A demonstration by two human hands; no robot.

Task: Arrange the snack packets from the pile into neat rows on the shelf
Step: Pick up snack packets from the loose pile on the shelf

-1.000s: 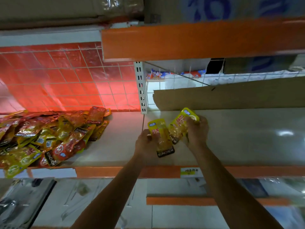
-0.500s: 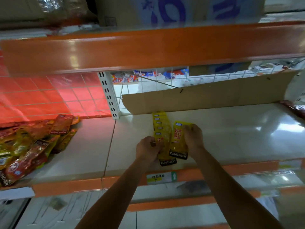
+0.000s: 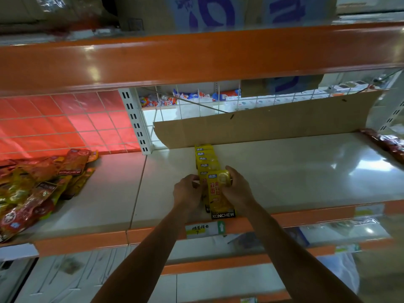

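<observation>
Head view: both your arms reach in over the orange front edge of the shelf. Your right hand grips the front yellow packet by its upper right corner, fingers curled round it, with the black KONCHEW band at the shelf lip. Your left hand is curled in against the left side of the row of yellow packets, fingertips pinching its edge. That row runs overlapped straight back to the cardboard strip standing along the rear. Well apart on the left section lies the pile of red and yellow packets, loose and jumbled. A price label sits on the shelf edge just below your hands, and dark red packets show at the far right.
</observation>
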